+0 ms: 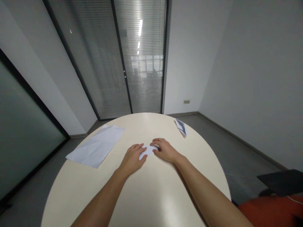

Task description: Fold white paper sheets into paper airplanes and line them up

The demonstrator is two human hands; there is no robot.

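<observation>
A small white piece of paper lies on the round cream table, between my two hands. My left hand rests at its left side, fingers and thumb touching the paper. From the right, my right hand touches the other end with thumb and fingertips, its fingers bent and slightly apart. Part of the paper is hidden under the fingers of both hands.
Creased white sheets lie at the table's left edge. A folded paper with dark print sits at the far right edge. Beyond the table's right side are a red chair and a black flat object.
</observation>
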